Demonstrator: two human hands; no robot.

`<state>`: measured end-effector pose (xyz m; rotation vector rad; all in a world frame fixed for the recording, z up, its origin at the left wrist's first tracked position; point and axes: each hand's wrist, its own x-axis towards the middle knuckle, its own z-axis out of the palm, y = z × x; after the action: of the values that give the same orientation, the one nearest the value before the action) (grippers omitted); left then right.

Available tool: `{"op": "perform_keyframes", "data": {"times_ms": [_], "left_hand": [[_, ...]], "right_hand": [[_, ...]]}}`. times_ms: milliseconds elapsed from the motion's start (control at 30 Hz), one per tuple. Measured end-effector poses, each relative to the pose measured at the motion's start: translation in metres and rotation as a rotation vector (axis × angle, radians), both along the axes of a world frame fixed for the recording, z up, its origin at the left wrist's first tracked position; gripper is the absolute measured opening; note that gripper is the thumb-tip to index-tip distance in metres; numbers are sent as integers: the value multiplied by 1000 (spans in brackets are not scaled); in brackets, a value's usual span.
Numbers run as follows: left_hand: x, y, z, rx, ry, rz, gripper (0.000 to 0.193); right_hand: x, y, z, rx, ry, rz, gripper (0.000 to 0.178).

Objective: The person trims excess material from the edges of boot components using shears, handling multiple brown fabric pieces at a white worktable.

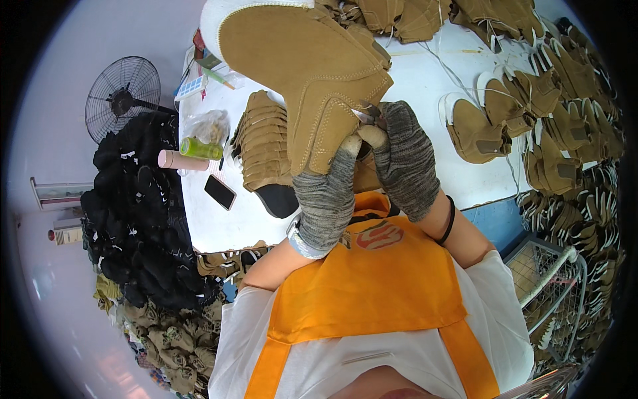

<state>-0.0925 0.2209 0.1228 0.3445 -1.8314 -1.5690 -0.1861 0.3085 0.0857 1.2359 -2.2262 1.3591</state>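
A tan suede shoe upper (299, 73) with a white rim and light double stitching is raised over the table in front of me. My left hand (327, 199), in a grey knit glove, grips its lower edge, thumb against the stitched part. My gloved right hand (407, 159) is closed at the upper's right edge. From its fingertips pokes a small dark, shiny metal tool (369, 114), whose kind I cannot make out. Left of the left hand lies a stack of tan uppers (259, 143), nested in each other.
On the white table (412, 73) are a phone (220, 193), a pink bottle (181, 160) and a green roll (201, 149). Tan uppers (478, 133) sit at the right. Black items (143, 219) pile up at the left below a fan (123, 100). A wire cart (548, 279) stands lower right.
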Motion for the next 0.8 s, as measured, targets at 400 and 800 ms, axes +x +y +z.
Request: {"op": "perform_keyframes", "data": {"times_ms": [400, 800], "left_hand": [[-2, 1, -15, 2, -30, 42, 33], [-5, -6, -21, 103, -66, -15, 36]], "right_hand": [[2, 0, 1, -111, -143, 39, 18], [-4, 2, -7, -146, -351, 110, 27]]}}
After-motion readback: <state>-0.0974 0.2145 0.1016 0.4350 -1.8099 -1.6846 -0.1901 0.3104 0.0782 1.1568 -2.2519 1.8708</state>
